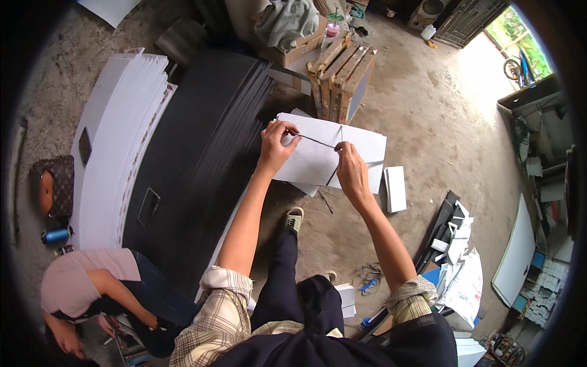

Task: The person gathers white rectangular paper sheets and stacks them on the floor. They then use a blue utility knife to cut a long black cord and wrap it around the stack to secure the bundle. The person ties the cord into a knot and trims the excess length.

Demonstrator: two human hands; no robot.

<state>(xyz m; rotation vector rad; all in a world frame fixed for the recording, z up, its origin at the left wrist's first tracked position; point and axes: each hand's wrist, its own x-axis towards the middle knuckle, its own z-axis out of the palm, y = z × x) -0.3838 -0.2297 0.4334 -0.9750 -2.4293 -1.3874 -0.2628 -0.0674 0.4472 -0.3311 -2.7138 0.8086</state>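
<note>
A stack of white ribbed sheets (312, 160) lies in front of me, low above the floor. Across its top runs a thin dark cord (315, 140), drawn taut between my two hands. My left hand (279, 142) pinches one part of it near the stack's far left corner, thumb and fingers together. Close to the middle of the stack, my right hand (350, 164) is closed on the other part. More dark cord passes over the sheets below the right hand and near their right end. What lies under the stack is mostly hidden.
Long black panels (195, 134) and white panels (116, 140) are piled at left. Wooden-edged frames (343, 79) stand beyond the stack. A small white bundle (395, 189) lies right of it. A co-worker (92, 281) bends at lower left. White scraps (458, 269) lie at right.
</note>
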